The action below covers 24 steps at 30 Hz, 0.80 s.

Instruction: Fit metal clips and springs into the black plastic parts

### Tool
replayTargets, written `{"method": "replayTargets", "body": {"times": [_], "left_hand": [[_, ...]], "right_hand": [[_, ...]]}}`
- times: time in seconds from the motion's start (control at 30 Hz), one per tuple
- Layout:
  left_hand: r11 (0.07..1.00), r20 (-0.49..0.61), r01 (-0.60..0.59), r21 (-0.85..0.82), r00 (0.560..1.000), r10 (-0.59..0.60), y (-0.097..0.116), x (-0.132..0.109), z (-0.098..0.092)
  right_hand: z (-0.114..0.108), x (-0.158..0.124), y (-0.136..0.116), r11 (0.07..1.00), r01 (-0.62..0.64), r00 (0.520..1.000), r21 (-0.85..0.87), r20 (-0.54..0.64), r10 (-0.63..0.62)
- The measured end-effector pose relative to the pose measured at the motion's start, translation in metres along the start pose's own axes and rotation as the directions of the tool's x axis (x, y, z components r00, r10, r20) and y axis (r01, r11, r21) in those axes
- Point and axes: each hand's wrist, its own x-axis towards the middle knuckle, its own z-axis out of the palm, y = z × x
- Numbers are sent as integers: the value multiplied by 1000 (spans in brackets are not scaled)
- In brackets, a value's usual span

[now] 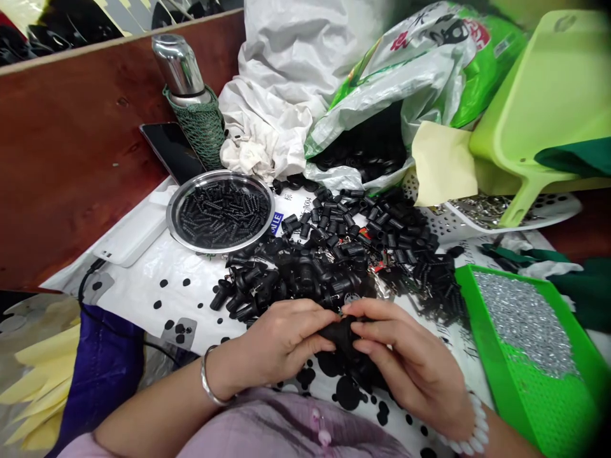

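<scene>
A black part is pinched by the left hand and right hand, both nearly closed, seemingly for steadiness, in front of heaped black fittings. Ribbed pieces and silvery pieces are confined by a steel dish and green tray, presumably against mixing.

Wears a creased lilac top at six o'clock, pink buttons down its front; a silver bangle behind the left hand, toward seven; a white bead bracelet behind the right hand, between four and five.
</scene>
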Motion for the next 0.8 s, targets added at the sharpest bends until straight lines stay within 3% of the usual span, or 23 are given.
{"method": "replayTargets", "body": {"times": [0.17, 0.23, 0.3, 0.43, 0.57, 0.63, 0.7, 0.8], "left_hand": [[944, -198, -37, 329, 974, 107, -1, -2, 13], [942, -250, -26, 334, 962, 115, 0, -1, 14], [975, -273, -13, 221, 959, 74, 2, 1, 13], [980, -210, 84, -182, 970, -122, 8, 5, 4], [838, -113, 280, -469, 922, -371, 15, 8, 5], [798, -90, 331, -503, 899, -430, 18, 12, 9], [824, -156, 311, -474, 891, -426, 21, 16, 13], [916, -285, 188, -355, 911, -298, 23, 22, 15]], "right_hand": [[17, -5, 3, 960, -234, 954, 155, -152, 257], [19, -5, 3, 926, -284, 925, 251, -183, 333], [19, -2, 2, 900, -291, 911, 325, -193, 365], [13, 0, -2, 925, -219, 916, 312, -262, 305], [7, 0, -8, 986, -101, 950, 135, -281, 136], [5, 0, -11, 999, -15, 975, 32, -219, 22], [6, 0, -13, 999, 39, 984, -5, -176, -40], [12, -4, -17, 997, 13, 973, 82, -230, 6]]}}
